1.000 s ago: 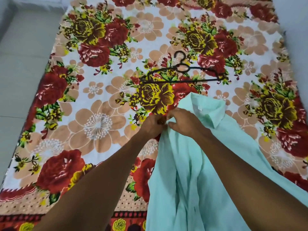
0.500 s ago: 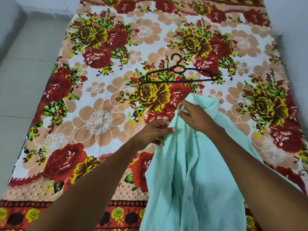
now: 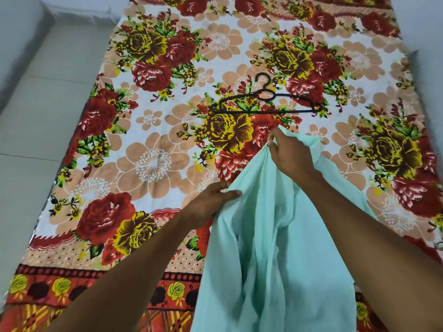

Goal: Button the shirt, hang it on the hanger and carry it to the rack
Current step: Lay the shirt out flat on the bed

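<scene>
Floral bedspread fills the view, and your hands have drawn apart: right hand pinches the mint shirt higher up, left hand grips its edge lower. Hanger lies beyond your right hand, untouched. Buttons stay hidden in folds; no rack shows.

shirt: lower part runs off the bottom edge, collar and buttons buried in folds, can't tell if any are fastened. right hand covers the top edge of the fabric; fingertips tucked into cloth. left hand: fingers hidden behind the shirt edge, only thumb and knuckles show. Both forearms cut off at the bottom edge. bedsheet cropped top and bottom, part of it under the shirt. hanger thin, its detail hard to read against the print.
</scene>
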